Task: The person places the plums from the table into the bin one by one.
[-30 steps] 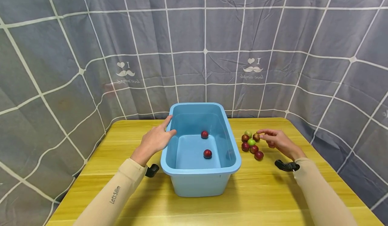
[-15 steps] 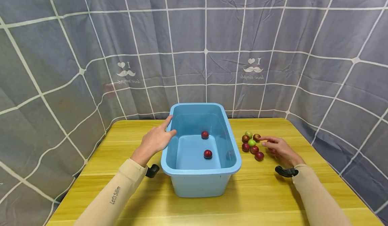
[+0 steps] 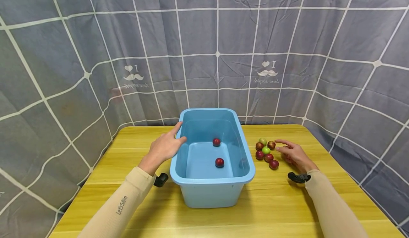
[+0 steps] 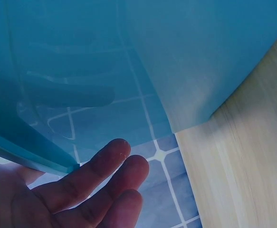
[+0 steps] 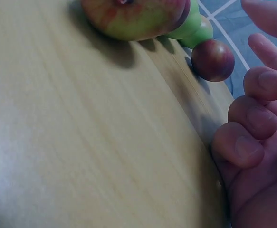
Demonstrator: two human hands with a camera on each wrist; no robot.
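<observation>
The left hand rests on the left rim of a blue bin, fingers extended, holding nothing. Inside the bin lie two dark red plums, apart. Further right, seven fruits — red, brownish, green — cluster on the wooden table. Just beside them is the right hand, thumb and index finger apart, also holding nothing.
</observation>
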